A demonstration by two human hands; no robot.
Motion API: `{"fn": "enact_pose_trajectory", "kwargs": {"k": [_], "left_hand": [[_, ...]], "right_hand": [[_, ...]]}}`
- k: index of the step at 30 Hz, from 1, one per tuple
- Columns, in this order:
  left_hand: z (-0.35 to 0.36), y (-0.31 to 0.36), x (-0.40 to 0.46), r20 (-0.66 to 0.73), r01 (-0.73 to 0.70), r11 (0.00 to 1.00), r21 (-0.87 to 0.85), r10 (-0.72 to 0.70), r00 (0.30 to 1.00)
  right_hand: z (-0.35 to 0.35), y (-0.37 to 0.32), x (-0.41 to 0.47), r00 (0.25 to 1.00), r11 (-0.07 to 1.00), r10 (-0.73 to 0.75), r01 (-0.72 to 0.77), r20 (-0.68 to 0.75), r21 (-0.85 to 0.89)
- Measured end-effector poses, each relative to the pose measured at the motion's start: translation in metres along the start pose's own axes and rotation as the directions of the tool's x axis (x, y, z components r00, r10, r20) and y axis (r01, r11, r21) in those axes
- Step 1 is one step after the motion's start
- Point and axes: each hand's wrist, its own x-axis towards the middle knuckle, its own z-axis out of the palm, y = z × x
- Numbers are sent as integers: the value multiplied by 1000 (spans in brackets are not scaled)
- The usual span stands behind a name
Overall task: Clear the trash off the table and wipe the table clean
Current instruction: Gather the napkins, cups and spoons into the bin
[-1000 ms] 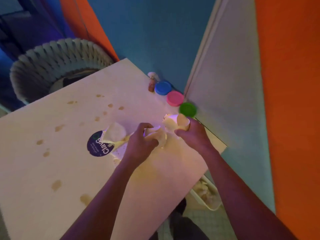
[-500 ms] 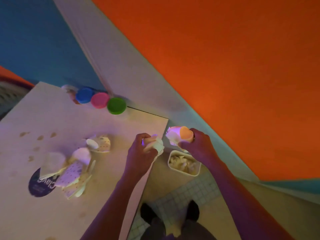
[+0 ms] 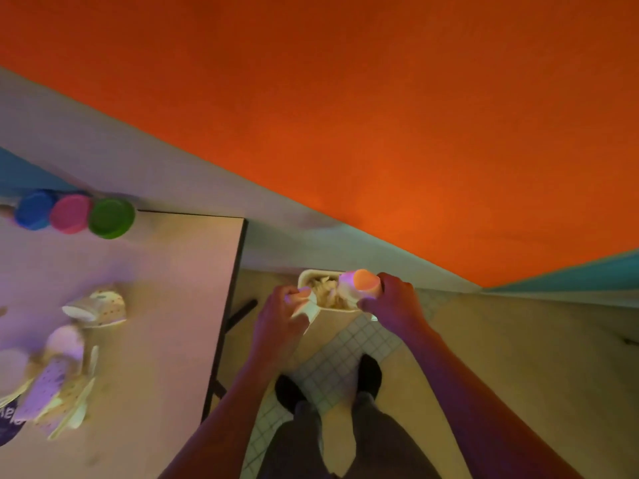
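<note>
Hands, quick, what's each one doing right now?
Left hand: grips crumpled paper trash over the bin.
Right hand: grips a crumpled paper cup over it.

The left edge cuts off the dark sticker [image 3: 8, 428] and blurred paper cups [image 3: 52, 378].

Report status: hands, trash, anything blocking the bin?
Left hand and right hand each grip a crumpled paper cup above the cream floor bin. More spotted paper cups lie on the table. Nothing blocking.
</note>
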Motion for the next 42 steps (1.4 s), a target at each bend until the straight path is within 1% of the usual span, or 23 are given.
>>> {"fn": "enact_pose_trajectory", "kwargs": {"k": [3,5,9,13,16,18,21,25,29,37,39,42], "left_hand": [[26,-8,10,89,-31,997,72,24,996],[44,-19,22,124,-47,992,121,32,992],[73,-45,42,161,-93,977,190,62,985],[97,-82,64,189,-99,963,252,51,981],[117,-115,89,195,-132,941,311,73,978],[131,-134,106,187,-131,939,319,73,980],[158,-165,136,145,-124,931,342,78,986],[191,-204,172,60,-112,883,455,94,994],[219,-241,214,67,-90,881,465,66,996],[268,-281,281,77,-130,895,427,107,991],[282,-289,296,99,-138,893,428,105,990],[300,-296,314,151,-117,888,444,55,987]], "right_hand": [[14,25,5,998,997,57,-56,20,-56],[27,39,12,996,993,89,-86,28,-87],[53,60,28,988,980,151,-147,18,-134],[89,79,51,981,972,192,-191,-3,-139],[121,94,74,979,973,204,-204,-11,-111],[140,104,90,978,973,209,-208,0,-99],[171,123,119,975,973,222,-221,1,-72],[212,144,166,973,971,229,-230,-17,-59],[247,159,211,974,973,223,-224,-32,-50],[305,180,277,975,976,216,-217,-51,-30],[315,186,291,978,977,205,-207,-45,-42],[328,193,307,983,980,184,-185,-18,-73]]}}
